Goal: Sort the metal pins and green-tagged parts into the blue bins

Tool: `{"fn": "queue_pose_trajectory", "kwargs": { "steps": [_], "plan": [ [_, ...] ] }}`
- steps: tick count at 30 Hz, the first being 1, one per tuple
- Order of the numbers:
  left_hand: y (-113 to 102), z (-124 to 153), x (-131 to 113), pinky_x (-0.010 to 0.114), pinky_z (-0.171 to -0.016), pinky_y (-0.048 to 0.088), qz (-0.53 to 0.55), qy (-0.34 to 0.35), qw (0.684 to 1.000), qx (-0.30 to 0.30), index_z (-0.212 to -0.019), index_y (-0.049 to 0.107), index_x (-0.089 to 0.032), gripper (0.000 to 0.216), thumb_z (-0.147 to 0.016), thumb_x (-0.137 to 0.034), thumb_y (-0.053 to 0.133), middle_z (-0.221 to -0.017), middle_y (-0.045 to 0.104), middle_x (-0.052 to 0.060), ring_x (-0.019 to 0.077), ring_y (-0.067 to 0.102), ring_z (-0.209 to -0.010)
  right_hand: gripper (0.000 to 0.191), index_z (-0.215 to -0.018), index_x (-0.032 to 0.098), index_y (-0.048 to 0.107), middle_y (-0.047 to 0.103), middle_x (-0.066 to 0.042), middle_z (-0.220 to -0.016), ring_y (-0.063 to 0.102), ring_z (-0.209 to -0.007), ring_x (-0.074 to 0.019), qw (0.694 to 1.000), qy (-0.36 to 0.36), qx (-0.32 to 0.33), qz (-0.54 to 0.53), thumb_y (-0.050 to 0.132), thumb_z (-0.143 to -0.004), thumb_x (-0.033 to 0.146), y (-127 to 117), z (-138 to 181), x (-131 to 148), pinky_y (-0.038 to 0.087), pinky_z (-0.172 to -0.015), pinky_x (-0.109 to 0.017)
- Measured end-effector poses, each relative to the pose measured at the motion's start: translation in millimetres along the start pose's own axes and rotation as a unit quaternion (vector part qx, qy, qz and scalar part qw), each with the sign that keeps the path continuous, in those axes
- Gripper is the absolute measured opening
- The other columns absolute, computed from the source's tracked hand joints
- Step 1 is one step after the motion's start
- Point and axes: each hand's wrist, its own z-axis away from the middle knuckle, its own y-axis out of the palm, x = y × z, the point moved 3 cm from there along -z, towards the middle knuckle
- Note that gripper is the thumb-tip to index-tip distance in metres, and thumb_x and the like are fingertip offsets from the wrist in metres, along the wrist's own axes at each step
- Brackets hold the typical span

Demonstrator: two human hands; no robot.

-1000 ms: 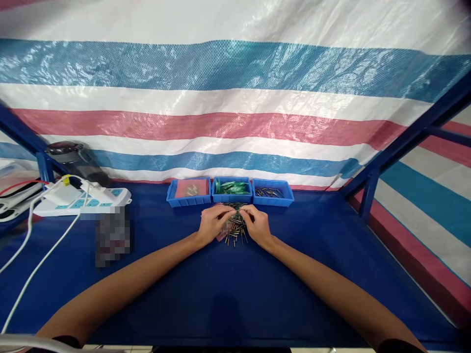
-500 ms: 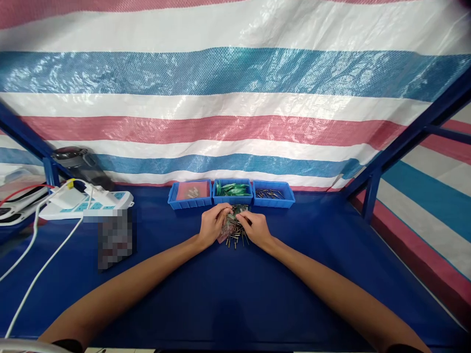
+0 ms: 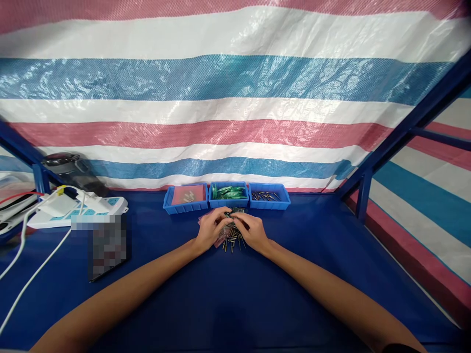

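The tarp (image 3: 221,133) is striped red, white and blue, tabletop (image 3: 176,304) navy, trays (image 3: 270,205) blue, pins (image 3: 232,240) brassy

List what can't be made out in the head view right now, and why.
All in the head view:
- Whatever the left hand and right hand may hold: too small, partly hidden by the hands themselves.
- Count of pin-like metal parts: overlapping, some perhaps behind the hands.
- Surface of the dark flat object: pixelated.
- Sockets under the white adapter: covered by it.
- White device: cut off by the left edge.
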Motion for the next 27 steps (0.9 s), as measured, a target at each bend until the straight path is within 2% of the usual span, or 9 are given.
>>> {"fn": "queue_pose_trajectory", "kwargs": {
  "steps": [3, 7, 9, 14, 20, 22, 25, 27],
  "plan": [
    [-1, 0, 0, 0.017, -0.057, 0.045, -0.014, 0.009, 1.0, -0.005, -0.103, 0.058, -0.018, 0.023, -0.086, -0.033, 0.056, -0.064, 0.063, -0.004, 0.0091, 0.057, -0.056, 0.021, -0.092, 0.017, 0.066, 0.07, -0.006, -0.085, 0.063, -0.072, -0.016, 1.0, -0.008, 0.002, -0.002, 0.047, -0.091, 0.025, 0, 0, 1, 0.048, -0.068, -0.026],
    [-2, -2, -2, 0.019, -0.067, 0.047, -0.054, 0.003, 0.998, -0.022, -0.092, 0.064, -0.018, 0.019, -0.085, -0.034, 0.057, -0.081, 0.069, 0.001, 0.0113, 0.063, -0.068, 0.023, -0.088, 0.016, 0.065, 0.066, -0.003, -0.072, 0.056, -0.057, -0.0118, 0.998, 0.042, -0.035, 0.004, 0.047, -0.09, 0.029, -5, -1, -1, 0.044, -0.059, -0.023],
    [-2, -3, -4, 0.02, -0.07, 0.048, -0.066, 0.006, 0.997, -0.026, -0.089, 0.066, -0.018, 0.018, -0.085, -0.033, 0.058, -0.086, 0.07, 0.002, 0.012, 0.064, -0.072, 0.022, -0.086, 0.016, 0.065, 0.064, -0.002, -0.071, 0.052, -0.055, -0.0106, 0.996, 0.063, -0.058, -0.001, 0.048, -0.09, 0.03, -6, -1, -2, 0.042, -0.057, -0.022],
    [-2, -3, -6, 0.021, -0.066, 0.048, -0.07, 0.016, 0.997, -0.035, -0.089, 0.066, -0.017, 0.018, -0.086, -0.032, 0.057, -0.084, 0.069, 0.003, 0.0117, 0.062, -0.067, 0.02, -0.088, 0.016, 0.063, 0.063, -0.002, -0.072, 0.052, -0.056, -0.0108, 0.994, 0.076, -0.077, -0.017, 0.049, -0.09, 0.03, -7, 0, -3, 0.042, -0.057, -0.022],
    [-5, -1, -10, 0.024, -0.073, 0.05, -0.06, 0.061, 0.995, -0.05, -0.089, 0.066, -0.017, 0.016, -0.087, -0.03, 0.056, -0.089, 0.068, 0.005, 0.0143, 0.064, -0.078, 0.023, -0.082, 0.016, 0.065, 0.061, -0.002, -0.067, 0.051, -0.056, -0.0117, 0.999, 0.034, -0.017, -0.003, 0.049, -0.09, 0.03, -2, -3, -3, 0.041, -0.056, -0.023],
    [-4, 0, -9, 0.023, -0.071, 0.05, -0.053, 0.051, 0.997, -0.037, -0.093, 0.065, -0.017, 0.016, -0.088, -0.029, 0.054, -0.09, 0.068, 0.005, 0.0123, 0.064, -0.072, 0.024, -0.077, 0.016, 0.065, 0.059, -0.001, -0.062, 0.05, -0.054, -0.0115, 1.0, 0.028, 0.004, 0.008, 0.048, -0.09, 0.029, 1, -3, -5, 0.038, -0.054, -0.023],
    [-4, 2, -6, 0.02, -0.06, 0.048, -0.035, 0.022, 0.999, -0.027, -0.099, 0.062, -0.017, 0.017, -0.091, -0.026, 0.049, -0.082, 0.068, 0.002, 0.0081, 0.059, -0.056, 0.03, -0.065, 0.016, 0.061, 0.051, 0.002, -0.052, 0.045, -0.048, -0.01, 0.999, 0.035, 0.03, 0.025, 0.048, -0.09, 0.028, 4, -3, -7, 0.034, -0.05, -0.022],
    [-5, 2, -6, 0.02, -0.062, 0.049, -0.04, 0.036, 0.998, -0.038, -0.098, 0.062, -0.017, 0.018, -0.091, -0.025, 0.049, -0.081, 0.067, 0.003, 0.0098, 0.062, -0.063, 0.032, -0.062, 0.016, 0.059, 0.048, 0.002, -0.05, 0.043, -0.047, -0.0095, 0.998, 0.041, 0.022, 0.033, 0.048, -0.089, 0.029, 3, -2, -6, 0.032, -0.049, -0.022]
  ]
}}
